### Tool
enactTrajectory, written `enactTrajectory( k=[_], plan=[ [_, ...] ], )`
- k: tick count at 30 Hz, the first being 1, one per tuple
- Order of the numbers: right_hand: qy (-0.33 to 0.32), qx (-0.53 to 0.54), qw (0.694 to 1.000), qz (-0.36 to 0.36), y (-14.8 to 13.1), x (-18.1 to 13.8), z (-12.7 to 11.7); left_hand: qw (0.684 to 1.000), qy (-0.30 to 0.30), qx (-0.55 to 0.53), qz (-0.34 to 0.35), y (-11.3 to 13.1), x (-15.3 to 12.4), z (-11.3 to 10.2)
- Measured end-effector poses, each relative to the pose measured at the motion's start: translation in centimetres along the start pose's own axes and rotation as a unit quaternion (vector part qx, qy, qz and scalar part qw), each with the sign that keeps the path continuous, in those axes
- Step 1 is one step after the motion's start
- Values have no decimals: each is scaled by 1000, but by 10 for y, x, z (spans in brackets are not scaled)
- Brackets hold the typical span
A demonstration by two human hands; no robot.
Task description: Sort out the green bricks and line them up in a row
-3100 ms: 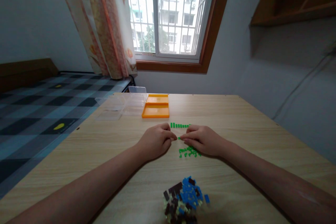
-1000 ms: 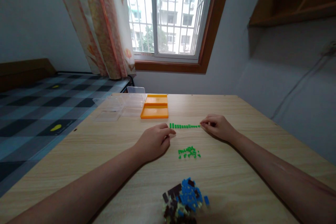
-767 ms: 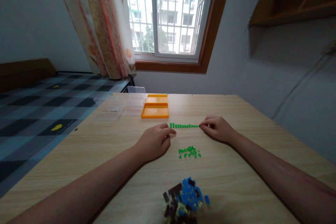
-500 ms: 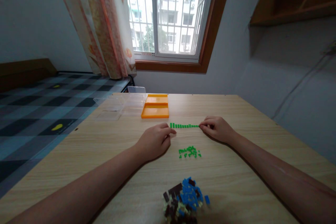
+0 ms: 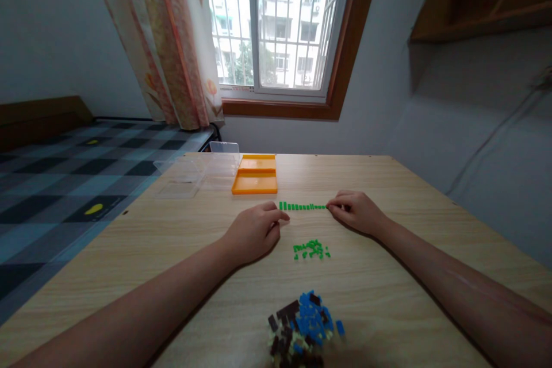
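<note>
- As the head view shows it, the right hand sits at the right end of a row of small green pieces on the table, thumb and forefinger brought together; whether a piece is pinched between them, I cannot tell.
- A slight sideways nudge from those fingertips would likely knock the end pieces out of line, since they are tiny and lie close together.
- The left hand rests near the row's left end, forefinger and thumb apart, nothing visible in its grasp; a careless slide could push the taller pieces askew.
- The loose green pieces lie between the row and the mixed pile of blue, dark and pale bits; a dragged wrist might scatter them or mix colours.
- The orange tray lies beyond the left hand, apart from it; only a forward jolt seems likely to shift it.
</note>
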State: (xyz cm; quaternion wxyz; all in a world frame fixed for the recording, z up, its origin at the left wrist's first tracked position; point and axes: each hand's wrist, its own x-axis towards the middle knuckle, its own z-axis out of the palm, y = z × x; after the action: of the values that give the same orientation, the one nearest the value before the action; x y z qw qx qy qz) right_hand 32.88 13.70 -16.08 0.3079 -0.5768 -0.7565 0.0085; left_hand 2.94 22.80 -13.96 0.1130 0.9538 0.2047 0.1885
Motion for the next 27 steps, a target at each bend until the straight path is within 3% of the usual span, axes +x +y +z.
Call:
enactTrajectory(
  k=[10,15,22,27],
  plan=[
    [21,5,1000,-9,0,0,0,1000,-2,-7,0,0,0,-1],
    [62,3,998,-26,-5,-1,0,998,-10,-59,31,4,-1,-5],
    [46,15,998,-37,-12,2,0,990,-45,-132,32,12,-2,-5],
    [43,69,995,-53,-35,0,1,987,-60,-147,19,16,-1,-6]
  ],
)
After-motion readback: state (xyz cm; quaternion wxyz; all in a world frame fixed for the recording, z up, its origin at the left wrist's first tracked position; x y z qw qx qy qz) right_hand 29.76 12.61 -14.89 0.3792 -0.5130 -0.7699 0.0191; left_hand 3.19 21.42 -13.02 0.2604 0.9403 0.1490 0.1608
